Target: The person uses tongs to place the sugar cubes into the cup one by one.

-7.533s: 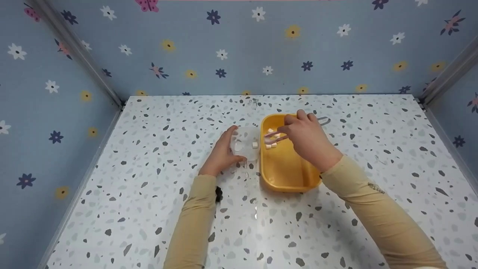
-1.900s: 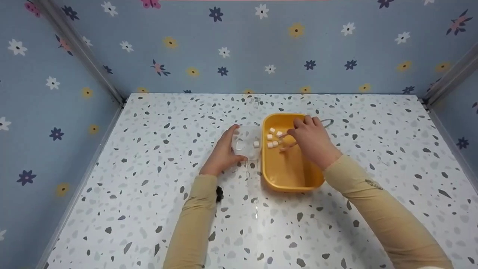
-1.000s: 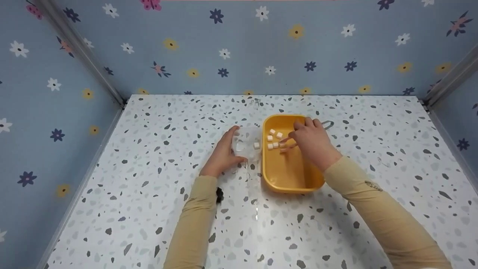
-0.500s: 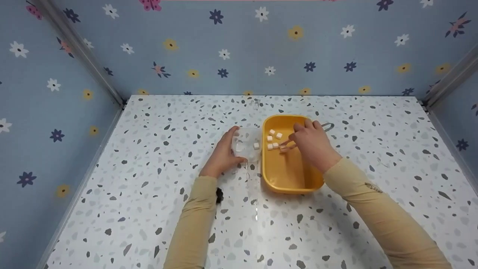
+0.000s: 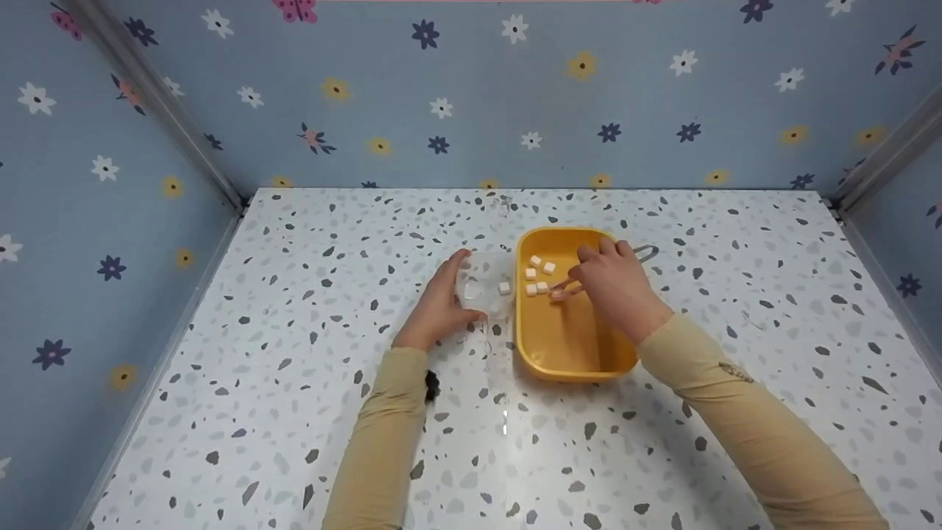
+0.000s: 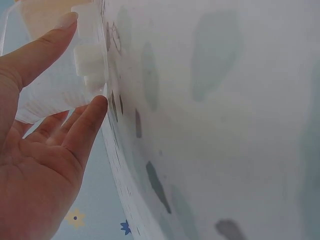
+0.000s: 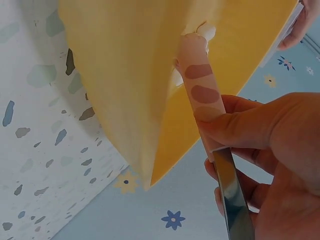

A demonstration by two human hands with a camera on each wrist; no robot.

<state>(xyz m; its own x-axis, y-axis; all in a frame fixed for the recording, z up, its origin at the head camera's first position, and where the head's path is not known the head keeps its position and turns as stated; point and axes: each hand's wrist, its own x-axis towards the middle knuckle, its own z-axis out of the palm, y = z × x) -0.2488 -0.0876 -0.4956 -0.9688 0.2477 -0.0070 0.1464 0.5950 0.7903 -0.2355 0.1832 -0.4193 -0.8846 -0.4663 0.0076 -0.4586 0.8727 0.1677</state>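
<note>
My left hand (image 5: 436, 305) grips the side of a clear plastic container (image 5: 482, 305), thumb on the near side. White cubes (image 6: 91, 61) show through its wall in the left wrist view. My right hand (image 5: 618, 276) pinches metal tongs (image 7: 202, 90) with pink tips over a yellow tub (image 5: 570, 377). Those tips (image 5: 559, 293) point down-left inside the tub, close together, beside several small white cubes (image 5: 531, 274). Whether a cube sits between them is too small to tell. In the right wrist view, the tub wall and the tongs partly hide the cubes (image 7: 206, 31).
The container stands against the tub's left side on a speckled white table (image 5: 294, 353). Blue flowered panels (image 5: 471, 96) rise at the back and both sides. A dark, fuzzy object (image 5: 431, 386) shows beside the left sleeve.
Since the earliest frame, the right hand and tongs have shifted right inside the tub. The tong tips, apart about two seconds ago, have drawn together. The left hand stays on the container.
</note>
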